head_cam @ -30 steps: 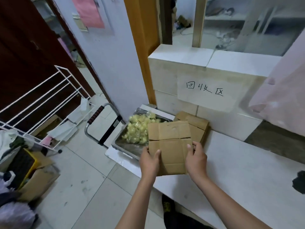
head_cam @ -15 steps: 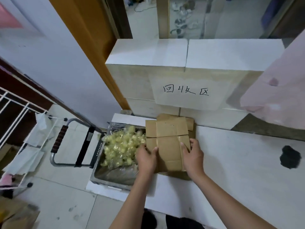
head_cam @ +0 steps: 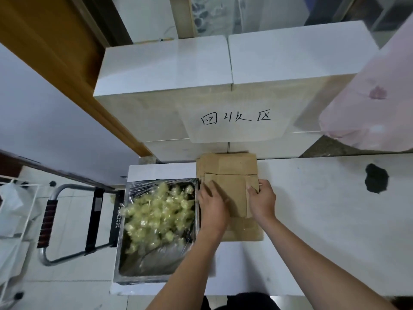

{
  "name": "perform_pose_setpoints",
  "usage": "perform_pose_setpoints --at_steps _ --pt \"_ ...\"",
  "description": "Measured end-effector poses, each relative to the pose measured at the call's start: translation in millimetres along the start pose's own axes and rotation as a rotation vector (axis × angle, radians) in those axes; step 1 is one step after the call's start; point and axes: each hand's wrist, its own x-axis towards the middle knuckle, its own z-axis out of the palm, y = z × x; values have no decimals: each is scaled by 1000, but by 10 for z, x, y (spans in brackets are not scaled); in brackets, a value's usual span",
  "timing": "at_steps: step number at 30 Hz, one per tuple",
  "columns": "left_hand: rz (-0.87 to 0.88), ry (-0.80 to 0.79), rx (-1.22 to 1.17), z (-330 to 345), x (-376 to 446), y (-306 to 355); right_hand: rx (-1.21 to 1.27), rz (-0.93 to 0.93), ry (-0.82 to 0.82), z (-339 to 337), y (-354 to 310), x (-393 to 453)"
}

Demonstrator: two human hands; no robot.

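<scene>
Flattened cardboard [head_cam: 232,189], a brown box folded flat, lies on top of a small stack of similar brown sheets [head_cam: 243,230] on a white bench [head_cam: 324,220], seen from above by a camera worn on the person's head. The stack sits at the back of the bench, its far edge touching a wall of 2 large white boxes [head_cam: 165,66]. A sheet of white paper [head_cam: 237,128] with 3 handwritten Chinese characters is fixed to the front of those boxes, directly above the stack. The left hand [head_cam: 212,206] rests flat on the left part of the flattened cardboard, fingers straight and spread, holding nothing. The right hand [head_cam: 261,202] is at the right edge of the same sheet, thumb on top and fingers curled over the edge, gripping it. Both bare forearms reach in from the bottom of the view. Just beside the stack on its left, touching or nearly touching it, stands a shallow metal tray [head_cam: 138,279] covered with clear film and holding a heap of pale yellow pieces [head_cam: 156,215]. A dark patch [head_cam: 376,181] marks the bench well to the right. A pale pink bag [head_cam: 375,104] hangs at the upper right. On the tiled floor to the left stands a metal frame with a dark striped grip [head_cam: 48,220].
</scene>
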Motion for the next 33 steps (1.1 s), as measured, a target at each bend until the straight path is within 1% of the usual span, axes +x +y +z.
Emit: perform_pose_setpoints --at_steps 3,5,10,14,17,20,21,22,24,25,26,29,33 --pt "43 -108 114 121 40 -34 -51 30 1 41 3 170" --pt "81 -149 173 183 97 -83 -82 49 -27 79 14 269" --pt "221 -174 319 381 223 -201 -173 100 -36 198 27 440" --pt "255 -176 327 466 329 -278 -323 97 -24 279 20 522" --pt "248 -150 320 504 334 -290 -465 4 -34 322 8 508" --pt "242 -99 298 553 347 -275 -587 -213 41 317 59 458" --pt "242 -81 284 563 378 -279 -625 -291 23 325 86 448" --pt "244 -63 280 572 418 -289 -684 -357 -42 348 111 440" --pt "253 -27 312 598 515 -319 -833 -460 -231 426 205 448" --pt "257 -10 329 617 558 -328 -901 -497 -296 461 267 455" --pt "257 5 331 638 597 -333 -956 -517 -322 482 318 461" --pt "241 55 307 693 666 -336 -1027 -543 -284 505 415 460" --pt "232 88 316 781 731 -376 -1005 -588 -206 549 508 475"
